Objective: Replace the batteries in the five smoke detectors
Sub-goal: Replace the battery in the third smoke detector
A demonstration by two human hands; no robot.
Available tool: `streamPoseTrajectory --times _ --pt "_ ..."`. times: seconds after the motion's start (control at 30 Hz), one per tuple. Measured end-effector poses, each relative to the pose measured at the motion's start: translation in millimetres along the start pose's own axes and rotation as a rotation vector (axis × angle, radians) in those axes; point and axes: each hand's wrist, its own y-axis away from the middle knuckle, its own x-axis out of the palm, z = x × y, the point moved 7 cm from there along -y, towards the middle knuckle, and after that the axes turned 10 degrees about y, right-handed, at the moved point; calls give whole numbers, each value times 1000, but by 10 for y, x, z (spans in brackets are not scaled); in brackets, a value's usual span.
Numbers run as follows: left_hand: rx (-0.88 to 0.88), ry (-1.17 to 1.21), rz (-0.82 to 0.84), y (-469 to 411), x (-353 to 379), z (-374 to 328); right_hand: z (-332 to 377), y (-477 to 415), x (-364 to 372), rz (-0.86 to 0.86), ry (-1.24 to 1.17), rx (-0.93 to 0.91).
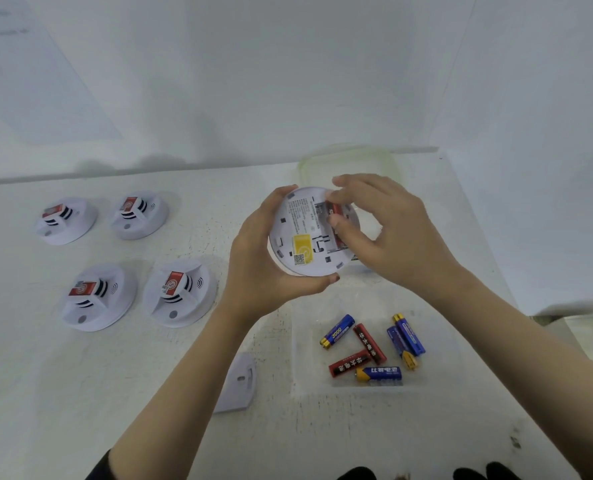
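Your left hand (253, 271) grips the smoke detector (305, 237) round its rim, back side up, above the worktop (149, 393) near its far edge. Your right hand (392, 233) pinches a red battery (336, 211) in its compartment. Four more detectors (179, 294) lie toward the left edge. Loose batteries (336, 331) lie in a clear tray (437, 341) near the right edge.

One blue battery (336, 331) reads "3000" — a yellow sticker (302, 249) on the detector (310, 226) carries a QR code.
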Motion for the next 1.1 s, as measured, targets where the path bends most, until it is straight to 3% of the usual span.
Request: streamPoseTrajectory --times 0.2,0.77,0.83,0.97,1.03,1.1 --pt "12 -17 -49 11 -46 -14 62 39 42 104 -49 14" --pt "31 71 -73 -7 15 -95 122 45 -35 4 10 -133" --pt "18 80 -70 -35 19 -68 48 25 -30 15 -58 -86" --pt "28 78 -78 -125 -32 1 -214 5 51 95 -403 178" --pt "19 48 -85 -147 -84 53 -344 18 113 156 -347 253" --pt "5 25 -88 -139 -132 132 -448 4 192 300 -113 242"
